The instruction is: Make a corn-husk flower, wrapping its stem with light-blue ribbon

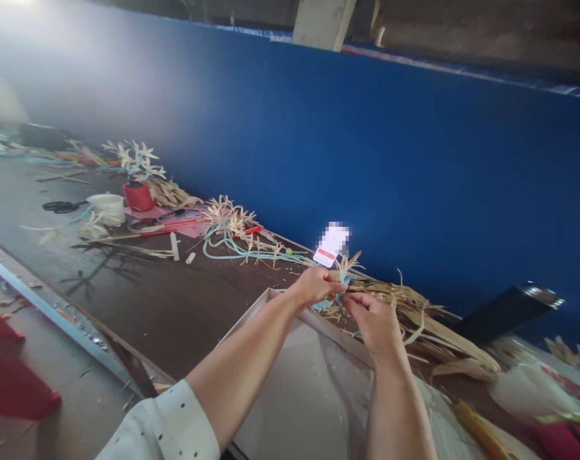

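Both my hands meet over the far edge of a shallow white tray on the dark wooden table. My left hand is closed in a pinch on a small straw flower with tan petals and a light blue strip. My right hand is closed too, its fingertips pinching the same flower from below. A white tag with a red band stands just behind the flower. A heap of dried straw husks lies to the right of my hands.
More straw flowers and light blue strips lie along the table by the blue wall. A red pot, a white bowl, black scissors and a black object stand there too.
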`<action>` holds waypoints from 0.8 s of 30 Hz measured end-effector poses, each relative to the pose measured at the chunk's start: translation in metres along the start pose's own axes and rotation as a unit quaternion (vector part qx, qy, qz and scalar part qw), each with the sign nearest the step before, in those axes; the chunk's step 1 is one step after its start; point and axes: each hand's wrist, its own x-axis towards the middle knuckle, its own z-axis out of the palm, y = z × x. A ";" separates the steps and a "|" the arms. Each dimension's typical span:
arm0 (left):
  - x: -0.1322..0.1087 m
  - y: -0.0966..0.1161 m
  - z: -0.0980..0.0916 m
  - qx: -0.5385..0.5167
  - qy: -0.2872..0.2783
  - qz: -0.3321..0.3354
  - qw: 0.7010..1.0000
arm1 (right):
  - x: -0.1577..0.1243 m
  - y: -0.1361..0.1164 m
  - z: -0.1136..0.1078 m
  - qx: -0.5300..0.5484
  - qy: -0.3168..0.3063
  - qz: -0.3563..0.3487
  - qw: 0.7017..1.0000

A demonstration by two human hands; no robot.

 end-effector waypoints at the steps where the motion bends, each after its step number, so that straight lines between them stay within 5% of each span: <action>1: 0.000 0.001 -0.001 0.010 0.000 0.003 1.000 | 0.001 0.001 0.000 -0.001 0.000 0.000 1.000; 24: -0.003 0.005 -0.002 0.121 0.012 -0.002 0.993 | 0.006 0.009 0.006 -0.032 0.007 0.006 0.999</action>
